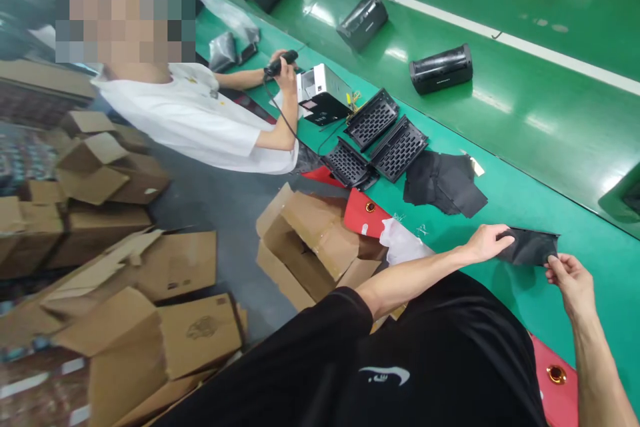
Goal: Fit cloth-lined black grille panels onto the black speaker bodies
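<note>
My left hand (487, 243) and my right hand (565, 283) hold a limp black cloth piece (529, 247) between them, pinching its opposite ends above the green workbench (575, 293). A pile of similar black cloth pieces (444, 183) lies on the bench to the left of my hands. Nearest my left forearm are a crumpled white plastic bag (404, 243) and a red sheet with a brass eyelet (365, 213). Another red sheet (555, 373) lies below my right forearm.
Several black perforated grilles (385, 137) and an opened white metal device (323, 93) lie further along the bench. A co-worker in a white T-shirt (190, 120) holds a corded black handheld tool (280, 63). Black cylindrical units (441, 69) stand on a green belt. Cardboard cartons (310, 243) crowd the floor.
</note>
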`<state>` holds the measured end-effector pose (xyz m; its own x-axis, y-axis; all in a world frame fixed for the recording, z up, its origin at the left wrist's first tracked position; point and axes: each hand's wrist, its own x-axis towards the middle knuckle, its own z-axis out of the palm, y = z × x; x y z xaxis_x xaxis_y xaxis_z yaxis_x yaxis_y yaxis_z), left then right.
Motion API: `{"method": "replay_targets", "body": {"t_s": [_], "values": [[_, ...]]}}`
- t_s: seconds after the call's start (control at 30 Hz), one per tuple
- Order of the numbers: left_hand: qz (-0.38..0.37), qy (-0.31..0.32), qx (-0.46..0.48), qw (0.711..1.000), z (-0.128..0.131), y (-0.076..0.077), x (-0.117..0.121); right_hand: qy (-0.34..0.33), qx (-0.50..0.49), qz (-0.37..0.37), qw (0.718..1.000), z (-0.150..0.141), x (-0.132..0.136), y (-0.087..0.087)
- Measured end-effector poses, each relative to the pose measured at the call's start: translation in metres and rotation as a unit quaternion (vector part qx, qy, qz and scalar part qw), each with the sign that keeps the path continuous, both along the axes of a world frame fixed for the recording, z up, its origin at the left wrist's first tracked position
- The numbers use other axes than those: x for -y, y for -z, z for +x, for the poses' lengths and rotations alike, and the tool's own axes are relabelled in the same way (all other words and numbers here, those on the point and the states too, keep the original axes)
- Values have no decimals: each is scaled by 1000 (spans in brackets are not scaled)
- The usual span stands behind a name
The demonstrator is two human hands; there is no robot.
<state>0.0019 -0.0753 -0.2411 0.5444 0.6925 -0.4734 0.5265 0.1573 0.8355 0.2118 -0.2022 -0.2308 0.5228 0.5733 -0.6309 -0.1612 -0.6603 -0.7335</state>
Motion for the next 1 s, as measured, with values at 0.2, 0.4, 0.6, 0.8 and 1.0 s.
{"method": "replay_targets", "body": {"t_s": [0.2,0.4,0.6,0.8,1.0], "values": [[119,128,-155,972,9,9,1,-46,171,-62,982,18,6,21],[145,72,-223,961,6,13,4,-107,271,-105,951,24,4,31],[121,70,-193,971,1,21,-12,-115,269,-61,954,27,-28,40],[-54,10,-11,998,-6,11,-31,-67,132,-26,989,31,-30,21],[-242,-32,192,951,-11,-31,-44,32,-48,41,997,14,-12,-43]]}}
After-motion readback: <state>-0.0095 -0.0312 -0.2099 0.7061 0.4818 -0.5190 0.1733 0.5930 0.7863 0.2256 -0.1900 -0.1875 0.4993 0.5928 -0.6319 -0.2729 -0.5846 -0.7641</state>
